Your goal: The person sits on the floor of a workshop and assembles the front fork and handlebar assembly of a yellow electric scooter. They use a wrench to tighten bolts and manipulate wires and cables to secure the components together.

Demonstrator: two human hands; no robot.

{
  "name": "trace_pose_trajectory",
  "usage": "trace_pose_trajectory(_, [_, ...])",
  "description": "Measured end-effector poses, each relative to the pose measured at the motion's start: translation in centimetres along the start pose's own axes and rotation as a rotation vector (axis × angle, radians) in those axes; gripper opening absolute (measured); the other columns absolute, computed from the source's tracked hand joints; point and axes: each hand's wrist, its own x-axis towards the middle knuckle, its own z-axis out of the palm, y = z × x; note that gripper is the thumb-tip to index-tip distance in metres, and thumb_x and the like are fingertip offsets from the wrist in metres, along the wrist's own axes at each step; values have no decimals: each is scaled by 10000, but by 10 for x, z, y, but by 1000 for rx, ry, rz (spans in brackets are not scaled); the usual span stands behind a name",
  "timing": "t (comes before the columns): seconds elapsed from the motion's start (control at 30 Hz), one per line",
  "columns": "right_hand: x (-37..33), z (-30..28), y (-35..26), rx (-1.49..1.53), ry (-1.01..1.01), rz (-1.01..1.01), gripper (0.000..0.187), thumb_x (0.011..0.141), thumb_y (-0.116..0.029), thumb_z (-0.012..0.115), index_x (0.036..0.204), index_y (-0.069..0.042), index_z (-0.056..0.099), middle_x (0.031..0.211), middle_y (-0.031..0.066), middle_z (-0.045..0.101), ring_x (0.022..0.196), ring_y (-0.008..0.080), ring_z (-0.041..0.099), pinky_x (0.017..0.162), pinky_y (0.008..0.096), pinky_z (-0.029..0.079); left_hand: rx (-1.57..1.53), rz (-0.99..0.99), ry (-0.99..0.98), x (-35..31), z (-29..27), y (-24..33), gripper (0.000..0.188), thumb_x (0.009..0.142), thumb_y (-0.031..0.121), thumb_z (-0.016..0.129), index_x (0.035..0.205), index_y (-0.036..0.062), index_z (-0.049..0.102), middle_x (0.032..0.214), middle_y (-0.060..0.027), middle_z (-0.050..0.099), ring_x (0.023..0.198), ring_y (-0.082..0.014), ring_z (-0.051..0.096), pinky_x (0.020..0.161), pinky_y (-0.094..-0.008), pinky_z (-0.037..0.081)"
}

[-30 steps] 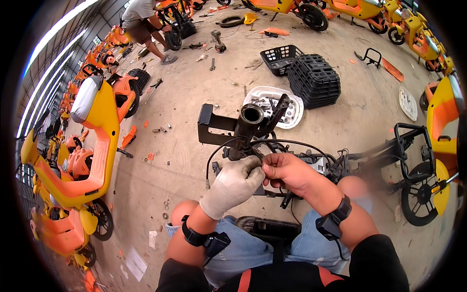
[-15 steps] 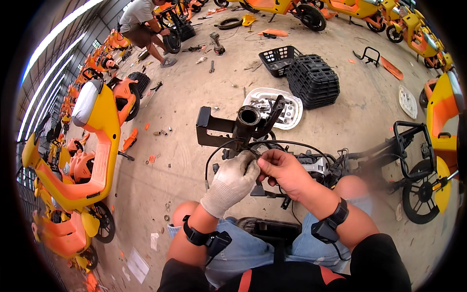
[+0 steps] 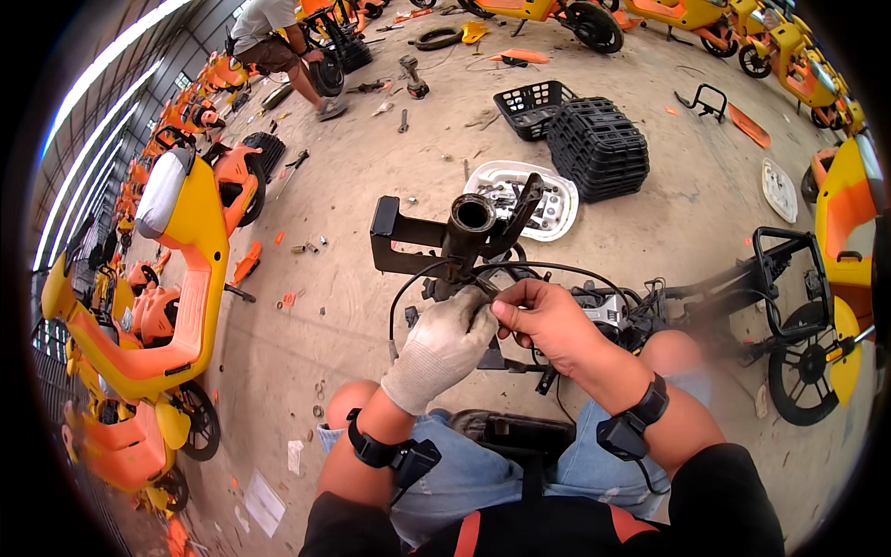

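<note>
A black scooter frame [image 3: 461,249] stands in front of my knees, its open head tube [image 3: 474,213] facing up. Just below that tube, my left hand [image 3: 450,336], in a pale knitted glove, has its fingers closed at the cables. My bare right hand [image 3: 541,320] meets it there, thumb and forefinger pinched together. What lies between the fingertips of both hands is too small and covered to make out. A black cable [image 3: 557,269] arcs over the right hand. To the right, an adjustable wrench [image 3: 608,313] rests on the frame parts.
Behind the frame lies a white tray [image 3: 563,223] of metal parts, beside stacked black baskets [image 3: 599,148]. A yellow-orange scooter [image 3: 200,306] stands at left. A cordless power tool [image 3: 414,79] and a wrench [image 3: 404,121] lie farther off. Another person [image 3: 269,42] works at a wheel, back left.
Both hands stay at the same spot below the head tube, with only slight finger movement. The view has shifted a little. The other person at the back has shifted slightly rightward.
</note>
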Motion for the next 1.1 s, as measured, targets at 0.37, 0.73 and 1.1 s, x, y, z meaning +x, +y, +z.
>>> trace_pose_trajectory(0.37, [2, -3, 8, 111, -41, -6, 202, 933, -189, 712, 1017, -26, 625, 861, 14, 660, 727, 85, 640, 535, 192, 438, -23, 48, 7, 0, -3, 5, 211, 973, 210, 545, 1022, 18, 616, 773, -168, 673, 714, -312, 681, 643, -401, 524])
trace_pose_trajectory(0.73, [-24, 7, -10, -252, 63, -600, 200, 810, -55, 797, 926, -22, 637, 853, 28, 631, 721, 84, 556, 638, 242, 468, -218, 321, 76, -6, -3, 7, 155, 901, 83, 649, 1027, -1, 622, 882, -163, 659, 822, -346, 646, 730, -400, 515])
trace_pose_trajectory(1.1, [-25, 6, -11, -325, 47, -883, 220, 769, 11, 805, 879, -22, 616, 892, 49, 621, 723, 109, 577, 602, 256, 483, -57, 527, 201, -5, -5, 7, 168, 822, 42, 699, 984, 54, 655, 882, -114, 667, 814, -340, 637, 728, -404, 512])
